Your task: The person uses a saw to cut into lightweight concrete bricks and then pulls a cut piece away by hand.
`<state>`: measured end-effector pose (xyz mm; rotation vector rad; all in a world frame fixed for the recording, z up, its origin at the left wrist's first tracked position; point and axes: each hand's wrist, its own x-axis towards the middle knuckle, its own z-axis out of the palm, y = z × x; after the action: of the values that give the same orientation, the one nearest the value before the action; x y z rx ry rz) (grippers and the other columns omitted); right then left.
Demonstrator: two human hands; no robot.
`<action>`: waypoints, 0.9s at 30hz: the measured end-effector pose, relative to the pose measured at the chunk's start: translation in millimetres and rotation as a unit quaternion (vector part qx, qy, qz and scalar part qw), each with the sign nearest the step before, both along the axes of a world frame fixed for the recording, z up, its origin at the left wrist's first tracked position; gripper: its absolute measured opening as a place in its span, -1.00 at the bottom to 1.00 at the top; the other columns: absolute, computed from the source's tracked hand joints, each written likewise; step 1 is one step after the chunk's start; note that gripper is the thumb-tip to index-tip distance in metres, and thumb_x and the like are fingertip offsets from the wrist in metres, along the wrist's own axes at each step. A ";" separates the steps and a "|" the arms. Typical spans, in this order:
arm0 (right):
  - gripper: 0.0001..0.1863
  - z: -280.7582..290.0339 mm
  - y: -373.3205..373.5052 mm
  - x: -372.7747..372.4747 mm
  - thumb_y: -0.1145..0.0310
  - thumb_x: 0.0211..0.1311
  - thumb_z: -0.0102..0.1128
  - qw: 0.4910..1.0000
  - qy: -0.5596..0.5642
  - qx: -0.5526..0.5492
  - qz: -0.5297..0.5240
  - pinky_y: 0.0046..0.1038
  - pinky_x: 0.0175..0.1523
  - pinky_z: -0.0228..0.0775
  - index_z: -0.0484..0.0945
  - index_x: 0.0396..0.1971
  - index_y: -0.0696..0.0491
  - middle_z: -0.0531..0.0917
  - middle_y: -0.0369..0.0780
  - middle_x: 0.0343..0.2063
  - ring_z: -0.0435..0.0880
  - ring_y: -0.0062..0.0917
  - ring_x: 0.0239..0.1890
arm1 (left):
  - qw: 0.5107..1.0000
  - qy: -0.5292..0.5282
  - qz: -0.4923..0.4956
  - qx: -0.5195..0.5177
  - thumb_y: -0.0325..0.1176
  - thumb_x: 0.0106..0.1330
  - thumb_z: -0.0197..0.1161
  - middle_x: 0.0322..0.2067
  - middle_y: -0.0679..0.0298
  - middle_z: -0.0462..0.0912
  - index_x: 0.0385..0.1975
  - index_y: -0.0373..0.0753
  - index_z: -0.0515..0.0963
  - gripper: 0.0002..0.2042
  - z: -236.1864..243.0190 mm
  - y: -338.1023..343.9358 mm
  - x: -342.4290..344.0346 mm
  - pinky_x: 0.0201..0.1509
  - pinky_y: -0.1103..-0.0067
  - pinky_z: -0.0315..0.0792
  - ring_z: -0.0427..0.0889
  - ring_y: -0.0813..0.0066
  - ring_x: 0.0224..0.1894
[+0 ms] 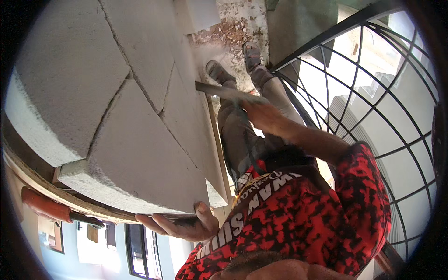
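As the fingers of the right hand [259, 114] clamp around the near end of a long, narrow tool [217, 90], a worker in a red-and-black patterned shirt [303, 224] stands beside a spread of pale blocks. Both the tool and the right hand are blurred. Left of the right fingers, the tool's far end meets the edge of a pale block [189, 121]; whether it sits inside the block cannot be told. The left hand [196, 228] lies along the edge of a large angular block [140, 144], its fingers spread from the thumb, with the block's broad face stretching just beyond them. A wooden board [95, 211] runs left from those fingertips, and farther left is an orange tool [44, 203] with a black end. Past the right fingers, sandalled feet [252, 53] stand by a patch of rubble [228, 35]. A black metal grille [368, 108] curves to the right of the right fingers, while a dark-framed window [135, 247] shows below and left of the left hand.
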<state>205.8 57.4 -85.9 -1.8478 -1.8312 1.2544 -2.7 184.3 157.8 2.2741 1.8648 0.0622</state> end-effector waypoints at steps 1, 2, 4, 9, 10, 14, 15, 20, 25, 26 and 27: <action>-0.43 -57.4 2.2 -27.0 0.45 0.14 0.01 0.994 0.026 -0.094 0.050 -0.13 -0.15 0.49 0.20 0.20 0.17 0.65 0.02 -0.33 0.65 -0.10 -0.23 | 1.000 0.009 -0.008 -0.002 0.16 0.26 0.01 0.34 -0.12 -0.10 0.33 -0.18 0.07 -0.26 3.4 1.9 1.3 0.35 -0.10 -0.04 -0.17 -0.14 0.41; -0.43 -113.0 11.3 -61.1 0.45 0.14 0.00 0.976 0.052 -0.184 0.102 -0.14 -0.19 0.50 0.19 0.20 0.17 0.65 0.00 -0.36 0.65 -0.09 -0.25 | 1.000 0.016 -0.015 -0.002 0.16 0.26 0.01 0.34 -0.12 -0.10 0.34 -0.17 0.06 -0.26 6.3 2.0 4.3 0.35 -0.10 -0.04 -0.17 -0.14 0.41; -0.45 -89.9 54.4 -77.0 0.46 0.14 0.00 0.951 0.004 -0.284 0.124 -0.15 -0.25 0.51 0.19 0.18 0.19 0.65 -0.01 -0.39 0.65 -0.08 -0.28 | 0.999 0.035 0.006 0.014 0.10 0.33 -0.06 0.32 -0.11 0.00 0.32 -0.16 0.08 -0.34 -1.9 3.0 16.2 0.37 -0.01 0.03 -0.08 -0.04 0.41; -0.69 18.5 14.5 3.3 0.43 0.20 -0.03 0.943 -0.002 -0.320 0.086 -0.11 -0.15 0.51 0.38 -0.05 0.15 0.63 0.04 -0.28 0.65 -0.09 -0.17 | 0.999 0.027 0.017 0.010 0.10 0.32 -0.04 0.32 -0.10 0.00 0.32 -0.17 0.08 -0.33 0.1 0.8 12.1 0.38 -0.01 0.01 -0.09 -0.04 0.41; -0.68 15.6 7.1 3.8 0.42 0.20 -0.02 0.967 0.004 -0.248 0.059 -0.11 -0.16 0.51 0.38 -0.03 0.15 0.64 0.03 -0.28 0.65 -0.09 -0.20 | 1.000 0.028 0.002 0.006 0.10 0.32 -0.04 0.32 -0.10 0.00 0.32 -0.17 0.08 -0.33 3.2 0.4 8.5 0.38 -0.02 0.01 -0.09 -0.04 0.41; -0.56 -83.0 39.9 -46.0 0.44 0.20 -0.03 0.952 0.050 -0.286 0.096 -0.17 -0.27 0.52 0.29 0.10 0.20 0.65 0.04 -0.40 0.67 -0.12 -0.29 | 1.000 0.027 0.010 0.006 0.17 0.23 0.01 0.33 -0.13 -0.08 0.33 -0.21 0.07 -0.23 6.1 -1.0 3.5 0.33 -0.11 0.04 -0.15 -0.26 0.38; -0.56 -94.6 37.7 -54.9 0.44 0.20 -0.03 0.954 0.044 -0.279 0.098 -0.18 -0.28 0.52 0.29 0.10 0.21 0.65 0.03 -0.40 0.67 -0.12 -0.29 | 1.000 0.016 0.003 0.002 0.16 0.24 0.02 0.33 -0.12 -0.08 0.32 -0.21 0.08 -0.25 4.7 -0.2 1.8 0.34 -0.10 0.03 -0.15 -0.25 0.39; -0.59 -21.2 4.3 -25.2 0.42 0.23 -0.06 0.970 0.037 -0.241 0.021 -0.17 -0.19 0.51 0.31 0.08 0.19 0.61 0.06 -0.24 0.64 -0.12 -0.18 | 0.998 0.034 0.049 0.022 0.11 0.31 -0.05 0.32 -0.07 0.02 0.31 -0.17 0.10 -0.34 -0.5 -3.7 18.2 0.40 0.00 -0.02 -0.07 -0.04 0.41; -0.66 -25.9 17.0 -7.0 0.44 0.27 -0.09 0.956 0.066 -0.278 0.058 -0.19 -0.20 0.52 0.33 0.03 0.20 0.58 0.08 -0.22 0.64 -0.15 -0.17 | 1.000 0.010 -0.018 -0.005 0.17 0.24 0.04 0.33 -0.14 -0.10 0.34 -0.22 0.04 -0.22 4.4 6.2 -1.2 0.34 -0.11 0.01 -0.17 -0.27 0.38; -0.67 -64.6 35.6 -44.9 0.45 0.25 -0.08 0.954 0.042 -0.284 0.084 -0.20 -0.22 0.52 0.33 0.00 0.21 0.58 0.07 -0.25 0.65 -0.15 -0.18 | 0.999 -0.003 -0.034 -0.003 0.17 0.24 0.04 0.33 -0.13 -0.10 0.34 -0.22 0.04 -0.22 4.7 8.1 1.8 0.34 -0.11 0.01 -0.17 -0.28 0.38; -0.68 -90.0 42.7 -75.6 0.45 0.24 -0.06 0.951 0.019 -0.290 0.108 -0.20 -0.25 0.53 0.34 -0.02 0.22 0.59 0.06 -0.27 0.66 -0.15 -0.20 | 1.000 -0.004 -0.011 -0.001 0.15 0.25 0.04 0.34 -0.12 -0.11 0.33 -0.21 0.05 -0.24 3.9 5.6 3.6 0.36 -0.10 -0.02 -0.18 -0.24 0.39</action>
<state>130.2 100.1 -175.9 -1.8923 -1.8085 2.0719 0.9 189.9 161.6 2.2894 1.8342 0.0666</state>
